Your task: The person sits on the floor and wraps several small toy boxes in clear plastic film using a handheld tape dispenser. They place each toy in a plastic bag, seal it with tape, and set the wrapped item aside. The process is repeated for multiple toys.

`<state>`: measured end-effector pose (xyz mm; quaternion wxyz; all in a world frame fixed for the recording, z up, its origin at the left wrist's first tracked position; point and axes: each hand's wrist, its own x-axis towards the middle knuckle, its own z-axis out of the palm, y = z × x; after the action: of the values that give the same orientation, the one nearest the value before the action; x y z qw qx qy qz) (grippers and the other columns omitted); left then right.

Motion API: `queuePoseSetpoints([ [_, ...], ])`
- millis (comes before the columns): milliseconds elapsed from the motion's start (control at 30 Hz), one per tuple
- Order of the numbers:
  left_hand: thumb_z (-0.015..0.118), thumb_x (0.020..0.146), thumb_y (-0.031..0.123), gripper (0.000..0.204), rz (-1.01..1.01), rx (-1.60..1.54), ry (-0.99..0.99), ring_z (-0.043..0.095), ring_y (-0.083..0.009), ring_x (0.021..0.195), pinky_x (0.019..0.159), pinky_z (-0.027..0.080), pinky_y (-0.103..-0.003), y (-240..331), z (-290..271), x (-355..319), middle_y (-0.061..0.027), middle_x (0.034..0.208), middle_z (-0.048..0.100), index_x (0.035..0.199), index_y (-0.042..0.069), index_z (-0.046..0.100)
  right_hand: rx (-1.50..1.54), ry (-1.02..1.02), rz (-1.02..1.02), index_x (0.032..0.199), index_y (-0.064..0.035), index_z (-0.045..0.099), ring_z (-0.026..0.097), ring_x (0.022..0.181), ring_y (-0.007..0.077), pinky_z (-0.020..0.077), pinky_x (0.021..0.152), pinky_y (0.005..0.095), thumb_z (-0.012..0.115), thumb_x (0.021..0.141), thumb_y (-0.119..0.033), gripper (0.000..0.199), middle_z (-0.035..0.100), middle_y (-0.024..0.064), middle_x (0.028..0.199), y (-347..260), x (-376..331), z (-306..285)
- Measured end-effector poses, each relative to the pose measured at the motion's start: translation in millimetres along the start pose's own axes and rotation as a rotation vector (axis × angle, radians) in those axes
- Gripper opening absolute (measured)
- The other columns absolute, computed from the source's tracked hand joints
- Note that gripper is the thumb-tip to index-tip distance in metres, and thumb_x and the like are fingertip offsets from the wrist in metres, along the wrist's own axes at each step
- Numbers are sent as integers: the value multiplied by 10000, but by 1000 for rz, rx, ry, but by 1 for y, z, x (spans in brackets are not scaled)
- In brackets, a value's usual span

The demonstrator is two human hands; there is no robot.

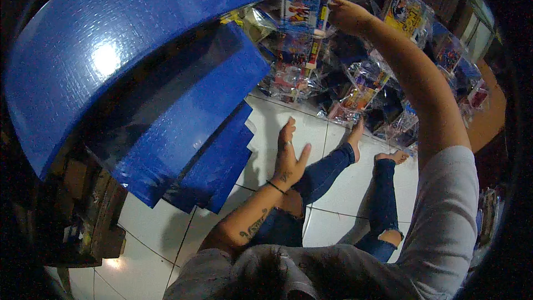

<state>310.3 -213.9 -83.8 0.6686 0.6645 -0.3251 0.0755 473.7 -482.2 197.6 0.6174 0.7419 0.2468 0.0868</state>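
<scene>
My right arm reaches far forward, and my right hand (347, 15) is at the right side of a blue picture box (303, 10) in clear plastic wrap. Its fingers close on the box's side edge, with a finger along the top corner; the thumb is hard to make out. Below that box, more wrapped picture boxes (297, 53) are piled up. My left hand (290, 155) hangs over the white tiled floor, thumb apart from the fingers, holding nothing. A dark band circles that wrist.
Large blue stepped shelves (194, 116) stand on the left, under a broad glossy blue panel (111, 28). Clear-wrapped packages (361, 91) fill the far right floor, near my bare feet (394, 157). Brown wooden pieces (91, 211) stand at lower left.
</scene>
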Motion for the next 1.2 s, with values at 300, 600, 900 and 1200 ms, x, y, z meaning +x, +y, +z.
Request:
queuePoseSetpoints([
  [300, 676, 857, 220, 928, 20, -189, 210, 206, -369, 1408, 1156, 166, -410, -12, 54, 126, -276, 1510, 161, 1471, -50, 36, 176, 189, 57, 1036, -97, 631, 583, 1084, 197, 77, 1203, 489, 567, 779, -114, 266, 646, 4, 954, 37, -51, -65],
  [600, 819, 716, 382, 1093, -40, -414, 128, 192, -339, 1413, 1149, 174, -424, -8, 91, 229, -307, 1487, 188, 1438, -95, 151, 346, 449, -182, 840, -77, 617, 646, 905, 244, 234, 1183, 455, 592, 771, -79, 73, 639, 55, 783, 25, -103, -125],
  [900, 698, 642, 723, 1291, 57, 86, 624, 62, -478, 1404, 1114, 88, -600, 33, 122, 224, -313, 1509, 99, 1462, -57, 78, 397, 493, 8, 848, -36, 609, 638, 838, 268, 348, 1080, 428, 567, 882, -139, 117, 627, 90, 780, 41, -168, -185],
  [1200, 783, 718, 509, 1057, 236, -179, 603, 328, -372, 1331, 1124, 217, -453, 83, 106, 218, -260, 1439, 334, 1414, -67, 235, 361, 410, 185, 785, -97, 529, 611, 634, 275, 337, 1070, 519, 569, 849, -141, 87, 546, 65, 604, 55, -184, -190],
])
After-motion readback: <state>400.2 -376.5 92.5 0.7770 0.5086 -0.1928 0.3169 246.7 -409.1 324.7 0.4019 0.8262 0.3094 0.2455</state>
